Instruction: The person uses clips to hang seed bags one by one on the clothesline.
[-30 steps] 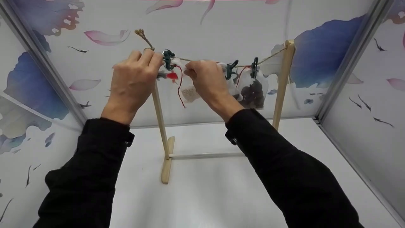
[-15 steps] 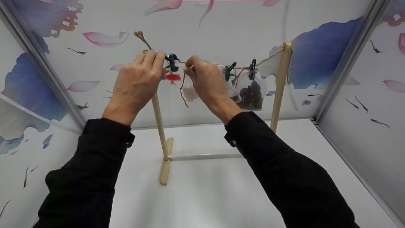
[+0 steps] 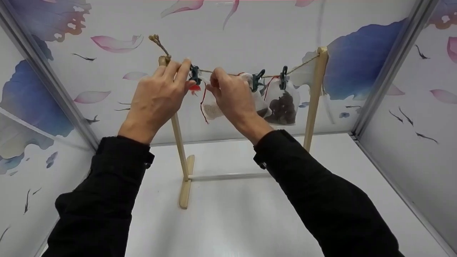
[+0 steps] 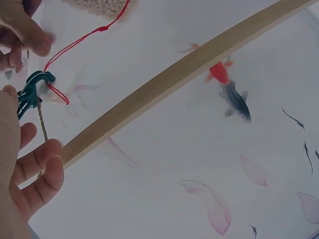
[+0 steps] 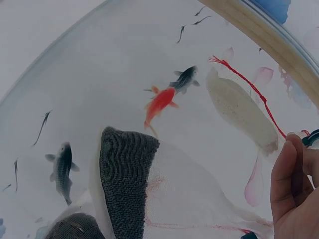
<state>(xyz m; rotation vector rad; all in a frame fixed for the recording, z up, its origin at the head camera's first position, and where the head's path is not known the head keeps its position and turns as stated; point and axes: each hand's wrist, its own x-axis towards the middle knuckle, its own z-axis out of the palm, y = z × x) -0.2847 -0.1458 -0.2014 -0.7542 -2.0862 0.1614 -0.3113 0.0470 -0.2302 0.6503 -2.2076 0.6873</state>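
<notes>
My left hand (image 3: pixel 155 98) is at the left end of a twine line, its thumb and index finger pinching a dark green clothespin (image 3: pixel 195 74). In the left wrist view, the clothespin (image 4: pixel 35 92) sits on the twine and the bag's top by a red cord loop. Its other fingers (image 4: pixel 42 174) curl loosely near the twine. A small white drawstring bag (image 3: pixel 213 110) with pale grains hangs beneath, its red cord (image 5: pixel 254 87) dangling. My right hand (image 3: pixel 234 96) pinches near the bag's top, just right of the clothespin; the right wrist view shows that bag (image 5: pixel 244 112) hanging beyond the fingertips.
The twine (image 3: pixel 303 66) runs between a left wooden post (image 3: pixel 180 142) and a right one (image 3: pixel 314 103). Two more clothespins, one nearer (image 3: pixel 257 80) and one farther right (image 3: pixel 284 77), hold bags with dark contents (image 3: pixel 284 107). A pale crossbar (image 3: pixel 232 176) lies low. Printed walls surround the white table.
My left fingers have straightened somewhat and the clothespin has turned at the line. The grain bag's red cord has shifted slightly; my right hand stays almost in place.
</notes>
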